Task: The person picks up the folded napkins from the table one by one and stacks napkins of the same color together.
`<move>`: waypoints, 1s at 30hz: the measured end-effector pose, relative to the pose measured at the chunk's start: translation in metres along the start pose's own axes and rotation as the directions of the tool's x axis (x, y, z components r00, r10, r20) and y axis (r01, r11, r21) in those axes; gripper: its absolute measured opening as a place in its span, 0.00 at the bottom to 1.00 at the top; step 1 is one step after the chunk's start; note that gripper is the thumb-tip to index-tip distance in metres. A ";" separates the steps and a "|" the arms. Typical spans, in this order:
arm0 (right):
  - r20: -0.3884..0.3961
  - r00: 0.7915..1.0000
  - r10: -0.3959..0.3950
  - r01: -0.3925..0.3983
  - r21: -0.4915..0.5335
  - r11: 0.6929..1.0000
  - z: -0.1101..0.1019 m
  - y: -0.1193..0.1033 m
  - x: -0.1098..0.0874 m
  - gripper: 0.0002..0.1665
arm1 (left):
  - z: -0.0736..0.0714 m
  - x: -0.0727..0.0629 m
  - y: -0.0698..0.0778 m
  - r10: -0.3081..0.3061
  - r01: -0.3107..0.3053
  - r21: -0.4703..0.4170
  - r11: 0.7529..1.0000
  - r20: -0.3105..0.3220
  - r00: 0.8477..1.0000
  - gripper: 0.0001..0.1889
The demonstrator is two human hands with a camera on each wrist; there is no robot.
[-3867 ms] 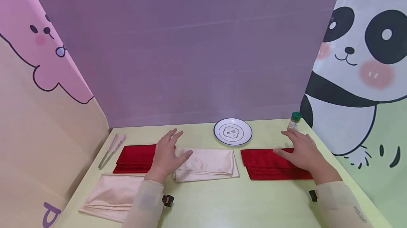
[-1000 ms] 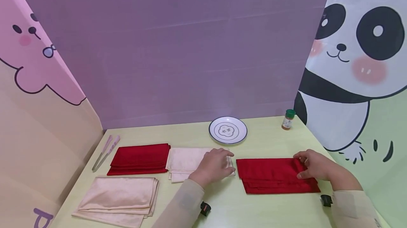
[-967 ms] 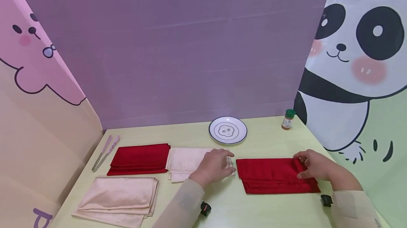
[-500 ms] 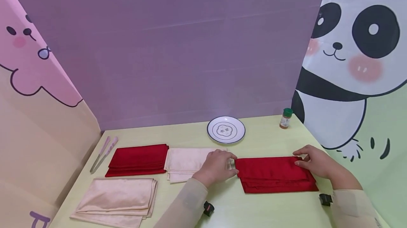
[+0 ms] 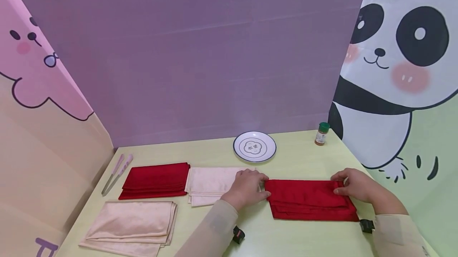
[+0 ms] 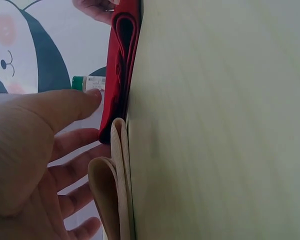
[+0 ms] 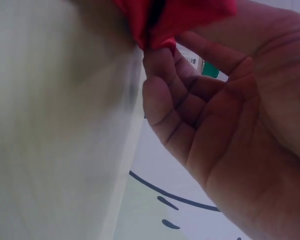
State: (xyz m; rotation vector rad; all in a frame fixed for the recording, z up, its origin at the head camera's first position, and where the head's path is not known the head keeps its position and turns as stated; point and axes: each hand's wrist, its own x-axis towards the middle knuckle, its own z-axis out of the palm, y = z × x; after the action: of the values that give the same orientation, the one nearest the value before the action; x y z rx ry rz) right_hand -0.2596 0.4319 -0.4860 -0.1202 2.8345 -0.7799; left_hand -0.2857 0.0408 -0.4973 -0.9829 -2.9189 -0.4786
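A folded red cloth (image 5: 304, 197) lies on the right of the table, its layers fanned at the near edge. My right hand (image 5: 358, 185) pinches its right end, thumb above; in the right wrist view, fingers reach beneath the red fabric (image 7: 200, 15). At the cloth's left end is my left hand (image 5: 247, 188), thumb and fingers spread apart by the edge. The left wrist view shows those fingers (image 6: 75, 167) beside the red folds (image 6: 121, 65), without a clear grip. A folded pale pink cloth (image 5: 204, 181) is partly hidden behind my left hand.
Another folded red cloth (image 5: 155, 179) and a larger pale pink one (image 5: 132, 221) lie on the left, with tongs (image 5: 116, 174) beyond. A white plate (image 5: 255, 147) stands at the back. Near the back right corner is a green-capped jar (image 5: 321, 134).
Both hands have come down to the right red cloth, the left from near the middle pink cloth. That red cloth has shifted nearer. Lately the left hand edged right and the right hand lowered.
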 end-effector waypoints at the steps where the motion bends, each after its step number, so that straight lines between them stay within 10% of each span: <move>1: -0.001 1.000 0.002 -0.002 0.001 1.000 0.000 0.000 0.000 0.25 | 0.000 0.000 0.000 -0.001 0.001 0.007 1.000 0.001 1.000 0.23; 30: -0.060 0.995 -0.078 0.084 0.108 0.991 0.003 0.000 -0.012 0.10 | 0.008 0.008 -0.002 0.049 -0.053 -0.057 0.997 -0.062 0.997 0.04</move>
State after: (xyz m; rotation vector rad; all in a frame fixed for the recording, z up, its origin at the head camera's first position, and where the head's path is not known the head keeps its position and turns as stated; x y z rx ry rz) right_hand -0.2477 0.4320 -0.4869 -0.2007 2.8461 -0.9692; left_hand -0.2924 0.0464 -0.5048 -1.0283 -2.8345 -0.5838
